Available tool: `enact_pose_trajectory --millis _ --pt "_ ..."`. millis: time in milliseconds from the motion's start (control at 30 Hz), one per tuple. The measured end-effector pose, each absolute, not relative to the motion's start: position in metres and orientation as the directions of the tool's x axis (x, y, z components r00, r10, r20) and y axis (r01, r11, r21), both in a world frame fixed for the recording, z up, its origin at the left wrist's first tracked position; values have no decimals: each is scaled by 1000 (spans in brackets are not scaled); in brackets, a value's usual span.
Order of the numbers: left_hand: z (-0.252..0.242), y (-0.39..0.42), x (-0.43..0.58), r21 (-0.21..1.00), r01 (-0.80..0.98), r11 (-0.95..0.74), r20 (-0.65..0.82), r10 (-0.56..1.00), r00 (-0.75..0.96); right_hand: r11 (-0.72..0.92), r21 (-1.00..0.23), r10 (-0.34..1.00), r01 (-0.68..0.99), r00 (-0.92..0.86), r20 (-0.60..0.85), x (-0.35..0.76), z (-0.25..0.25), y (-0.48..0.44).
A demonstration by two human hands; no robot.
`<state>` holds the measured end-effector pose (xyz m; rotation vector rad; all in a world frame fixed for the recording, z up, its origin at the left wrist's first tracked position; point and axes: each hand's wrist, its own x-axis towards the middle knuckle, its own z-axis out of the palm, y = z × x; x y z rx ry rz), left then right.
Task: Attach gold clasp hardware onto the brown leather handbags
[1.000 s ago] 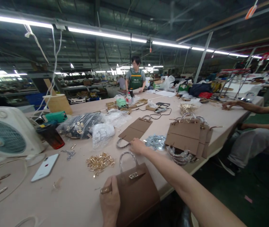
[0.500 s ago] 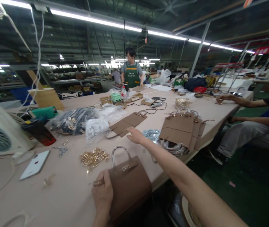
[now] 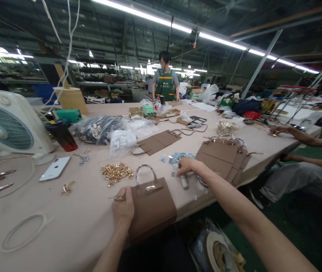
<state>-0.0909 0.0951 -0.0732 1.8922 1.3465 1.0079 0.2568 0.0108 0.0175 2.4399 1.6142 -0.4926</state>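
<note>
A brown handbag (image 3: 153, 206) with a plastic-wrapped loop handle and a gold clasp leans at the table edge. My left hand (image 3: 123, 207) is closed at its left side, holding an awl (image 3: 119, 198) with a short handle and a thin spike pointing left. Reaching across, my right hand (image 3: 188, 166) has its fingers curled down beside a heap of small silvery-blue metal plates (image 3: 179, 157). What its fingertips pinch, if anything, is hidden. Just below them lies a pale cylinder (image 3: 184, 183). Left of the handbag is a pile of gold hardware (image 3: 116, 173).
Stacked brown bag panels (image 3: 217, 155) lie to the right, a flat bag panel (image 3: 161, 141) farther back. A phone (image 3: 54, 169), a tumbler (image 3: 62, 136) and a fan (image 3: 10, 121) are at left. One co-worker (image 3: 165, 83) stands across; another's arm (image 3: 305, 136) reaches in from the right.
My right hand has moved back from the flat bag panel to the silvery-blue plates. My left hand keeps hold of the awl by the handbag. The camera view has turned left.
</note>
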Motion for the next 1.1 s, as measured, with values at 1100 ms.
enact_pose_trajectory --millis 1100 --pt "-55 87 -98 810 553 -197 131 979 156 -388 -323 907 863 295 -302 225 7 4"
